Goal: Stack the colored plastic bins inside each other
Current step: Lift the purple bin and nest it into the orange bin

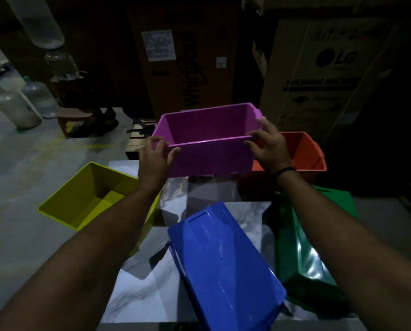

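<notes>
I hold a purple bin [209, 130] above the far end of a marble-patterned table [137, 295], its opening tilted toward me. My left hand [155, 158] grips its near left corner and my right hand [269, 146] grips its near right rim. An orange bin [307, 151] stands upright behind my right hand. A yellow bin [89, 197] sits open side up at the table's left edge. A blue bin [226, 263] lies upside down in front of me. To its right a green bin [305, 249] rests upside down too.
Large cardboard appliance boxes [324, 75] stand close behind the table. Big clear water jugs [20, 103] and a small wooden stool [77, 115] are on the grey floor [13, 168] at the left. The room is dim.
</notes>
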